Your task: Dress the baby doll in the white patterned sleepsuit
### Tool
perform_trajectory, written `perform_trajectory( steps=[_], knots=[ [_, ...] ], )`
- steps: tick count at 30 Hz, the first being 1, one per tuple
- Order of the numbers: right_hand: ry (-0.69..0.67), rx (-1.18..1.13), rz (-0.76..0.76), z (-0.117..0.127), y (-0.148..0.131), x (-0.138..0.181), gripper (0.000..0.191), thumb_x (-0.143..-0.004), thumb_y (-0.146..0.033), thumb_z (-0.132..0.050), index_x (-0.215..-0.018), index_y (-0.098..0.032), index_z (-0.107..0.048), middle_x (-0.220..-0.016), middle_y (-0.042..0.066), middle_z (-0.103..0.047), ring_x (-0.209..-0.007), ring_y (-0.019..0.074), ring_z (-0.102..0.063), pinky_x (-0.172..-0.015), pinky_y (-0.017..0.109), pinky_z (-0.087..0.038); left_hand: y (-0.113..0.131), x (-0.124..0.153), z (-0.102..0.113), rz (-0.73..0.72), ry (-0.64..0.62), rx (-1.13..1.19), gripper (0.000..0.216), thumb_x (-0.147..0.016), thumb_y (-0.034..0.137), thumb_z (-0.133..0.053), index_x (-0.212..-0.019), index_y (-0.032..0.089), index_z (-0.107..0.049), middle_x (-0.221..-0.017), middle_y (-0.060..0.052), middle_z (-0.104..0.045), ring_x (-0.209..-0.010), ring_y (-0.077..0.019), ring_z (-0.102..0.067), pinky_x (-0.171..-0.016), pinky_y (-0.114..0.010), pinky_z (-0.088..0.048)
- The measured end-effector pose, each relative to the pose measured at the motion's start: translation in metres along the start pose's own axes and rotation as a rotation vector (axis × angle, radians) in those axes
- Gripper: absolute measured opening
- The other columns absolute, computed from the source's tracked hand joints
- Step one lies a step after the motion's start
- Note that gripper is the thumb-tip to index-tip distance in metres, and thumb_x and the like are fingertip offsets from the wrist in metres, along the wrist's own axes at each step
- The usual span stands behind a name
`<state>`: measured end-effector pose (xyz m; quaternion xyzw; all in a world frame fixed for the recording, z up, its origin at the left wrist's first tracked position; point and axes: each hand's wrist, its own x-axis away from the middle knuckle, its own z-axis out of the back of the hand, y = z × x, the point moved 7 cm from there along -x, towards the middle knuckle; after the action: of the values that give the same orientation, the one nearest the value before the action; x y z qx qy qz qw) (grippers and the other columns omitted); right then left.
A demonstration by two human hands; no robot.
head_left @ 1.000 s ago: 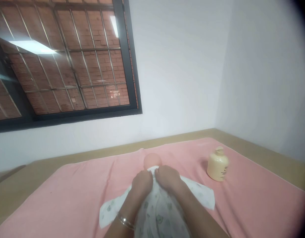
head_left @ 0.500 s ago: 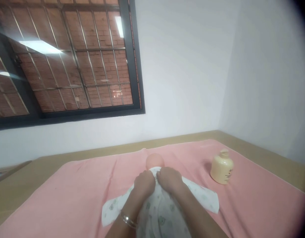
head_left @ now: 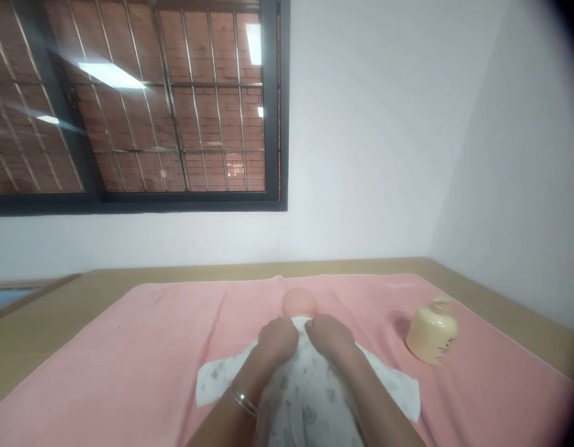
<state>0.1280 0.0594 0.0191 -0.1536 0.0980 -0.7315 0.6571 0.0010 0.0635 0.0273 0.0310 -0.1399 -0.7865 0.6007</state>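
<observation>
A white baby garment (head_left: 300, 397) with a faint green print lies along the middle of the pink cloth, its sleeves spread to both sides. Beyond its neckline shows a smooth, round pinkish head (head_left: 299, 302), like a doll's; the rest of that figure is covered. My left hand (head_left: 278, 340), with a silver bangle on the wrist, is closed on the garment at the left of the neckline. Close beside it, my right hand (head_left: 331, 337) is closed on the right side of the neckline. The fingertips are hidden beneath both hands.
The pink cloth (head_left: 142, 354) covers most of a tan padded surface (head_left: 49, 335). On the right stands a cream bottle (head_left: 431, 332) with dark lettering. A white wall (head_left: 361, 155) and a dark-framed barred window (head_left: 189, 202) rise behind.
The view has levelled and shifted slightly, so the window and bottle sit farther right in the picture. Both hands remain closed at the garment's neckline.
</observation>
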Motion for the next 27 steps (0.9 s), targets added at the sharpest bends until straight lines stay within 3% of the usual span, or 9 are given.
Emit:
perform_trajectory(
  steps=[4,10,13,18,21,27],
  knots=[
    [-0.089,-0.066,-0.015,-0.004,0.009,-0.006,0.047,-0.091,-0.034,-0.026,-0.105,-0.012,-0.065,-0.109,0.016,-0.065,-0.097,0.0255,-0.062,-0.078,0.034,-0.046,0.009,-0.002,-0.003,-0.016,0.03,-0.18,0.029,-0.082,0.016,-0.043,-0.099,0.009,-0.065,-0.101,-0.018,-0.066,-0.092,-0.0287,-0.063,-0.077,-0.037,-0.046],
    [0.033,0.104,0.014,0.013,-0.012,0.014,0.035,-0.087,-0.026,-0.036,-0.101,-0.014,-0.067,-0.099,0.015,-0.067,-0.096,0.0278,-0.063,-0.077,0.035,-0.045,-0.01,-0.013,-0.007,0.157,0.082,0.067,0.044,-0.091,0.033,-0.026,-0.097,0.014,-0.065,-0.102,-0.014,-0.067,-0.093,-0.0259,-0.063,-0.078,-0.036,-0.045],
    [0.049,0.049,-0.003,0.014,-0.008,0.01,0.034,-0.086,-0.027,-0.038,-0.101,-0.014,-0.066,-0.101,0.015,-0.067,-0.095,0.0276,-0.063,-0.075,0.035,-0.046,-0.005,-0.009,-0.003,0.147,0.096,0.032,0.041,-0.089,0.03,-0.029,-0.093,0.014,-0.066,-0.099,-0.013,-0.068,-0.093,-0.0253,-0.063,-0.079,-0.036,-0.044],
    [-0.046,-0.073,-0.052,0.002,0.009,-0.005,0.046,-0.089,-0.035,-0.029,-0.105,-0.013,-0.065,-0.109,0.015,-0.065,-0.099,0.0272,-0.061,-0.078,0.035,-0.046,0.006,-0.002,0.006,0.136,0.168,-0.031,0.029,-0.082,0.019,-0.039,-0.086,0.014,-0.067,-0.092,-0.013,-0.069,-0.087,-0.0247,-0.064,-0.074,-0.033,-0.044],
    [-0.001,-0.029,-0.057,0.007,0.004,0.001,0.042,-0.088,-0.032,-0.032,-0.102,-0.013,-0.067,-0.106,0.016,-0.066,-0.097,0.0276,-0.062,-0.077,0.035,-0.046,-0.005,-0.008,0.005,0.198,0.204,0.069,0.03,-0.082,0.025,-0.039,-0.089,0.015,-0.066,-0.094,-0.012,-0.069,-0.088,-0.0257,-0.064,-0.071,-0.033,-0.044],
    [0.048,0.032,-0.038,0.012,-0.005,0.007,0.038,-0.088,-0.028,-0.034,-0.101,-0.013,-0.066,-0.104,0.016,-0.066,-0.097,0.0273,-0.062,-0.077,0.035,-0.046,-0.013,-0.013,-0.004,0.191,0.131,0.161,0.035,-0.084,0.033,-0.034,-0.087,0.016,-0.065,-0.095,-0.012,-0.068,-0.085,-0.0243,-0.064,-0.068,-0.032,-0.044]
  ],
)
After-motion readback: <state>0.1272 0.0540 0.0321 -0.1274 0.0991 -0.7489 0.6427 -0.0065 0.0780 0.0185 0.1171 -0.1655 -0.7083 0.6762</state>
